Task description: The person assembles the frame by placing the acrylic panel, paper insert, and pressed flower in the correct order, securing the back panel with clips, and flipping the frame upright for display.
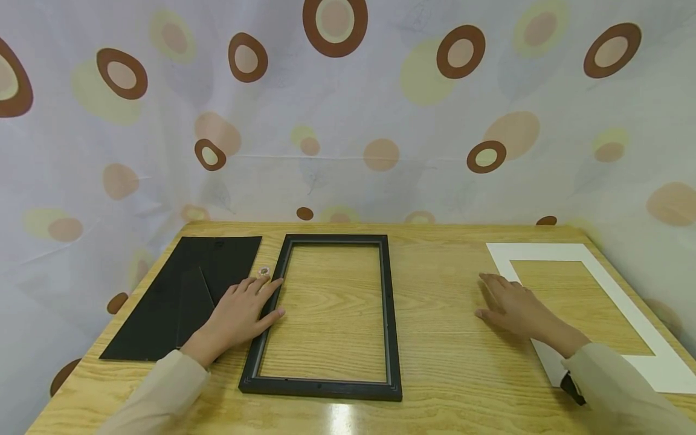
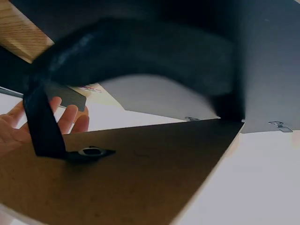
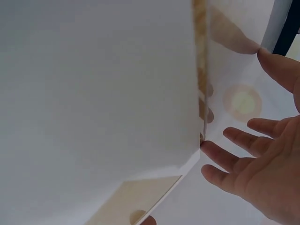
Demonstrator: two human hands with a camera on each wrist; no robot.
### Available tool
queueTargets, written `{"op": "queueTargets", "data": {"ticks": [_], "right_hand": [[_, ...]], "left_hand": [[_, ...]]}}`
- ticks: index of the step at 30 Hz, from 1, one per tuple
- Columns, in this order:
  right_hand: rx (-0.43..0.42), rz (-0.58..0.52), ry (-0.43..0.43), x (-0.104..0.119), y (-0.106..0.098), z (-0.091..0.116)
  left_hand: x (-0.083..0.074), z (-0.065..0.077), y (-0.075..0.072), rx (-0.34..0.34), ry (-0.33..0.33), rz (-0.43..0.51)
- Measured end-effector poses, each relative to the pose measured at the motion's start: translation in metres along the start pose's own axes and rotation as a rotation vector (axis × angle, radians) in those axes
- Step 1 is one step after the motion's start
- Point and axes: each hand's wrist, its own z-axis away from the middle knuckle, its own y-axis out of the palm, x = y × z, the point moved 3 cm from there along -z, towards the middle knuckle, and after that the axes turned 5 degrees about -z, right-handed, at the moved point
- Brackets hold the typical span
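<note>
In the head view a black picture frame (image 1: 321, 388) lies on the table. My left hand (image 1: 236, 314) rests palm down at its left bar, fingers spread, fingertips reaching over that bar. Under its wrist is a black backing board (image 1: 157, 302) with an easel leg (image 2: 140, 164) and a dark ribbon (image 2: 140, 51), which show close up in the left wrist view. My right hand (image 1: 513, 307) lies palm down with relaxed fingers, overlapping the left edge of a white mat (image 1: 538, 252). In the right wrist view its thumb meets its own reflection in a clear pane (image 3: 234, 70).
A small round clear item (image 1: 263, 271) sits between the backing board and the frame. The wooden table (image 1: 359, 417) ends at a patterned curtain (image 1: 348, 181) behind and along the sides. A dark band (image 1: 572, 388) is at the right cuff.
</note>
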Motion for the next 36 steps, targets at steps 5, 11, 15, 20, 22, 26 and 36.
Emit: {"op": "queueTargets", "data": {"ticks": [5, 11, 15, 20, 22, 26, 36], "right_hand": [[0.01, -0.121, 0.055, -0.002, 0.0, -0.005], [0.022, -0.206, 0.123, -0.011, 0.005, -0.009], [0.008, -0.231, 0.158, -0.018, 0.007, -0.011], [0.044, -0.258, 0.227, -0.016, 0.004, -0.013], [0.049, -0.244, 0.248, -0.015, 0.004, -0.014], [0.038, -0.232, 0.273, -0.013, 0.004, -0.016], [0.038, -0.293, 0.336, -0.009, 0.001, -0.019]], "left_hand": [[0.0, 0.0, 0.0, 0.006, 0.003, 0.022], [0.0, 0.0, 0.001, 0.011, 0.0, 0.03], [0.0, 0.001, 0.002, 0.009, 0.002, 0.028], [0.0, 0.0, 0.002, 0.006, 0.005, 0.027], [0.0, 0.0, 0.001, 0.005, 0.005, 0.025], [-0.001, 0.0, 0.001, 0.004, 0.004, 0.022], [-0.001, 0.0, 0.001, 0.003, 0.002, 0.021]]}}
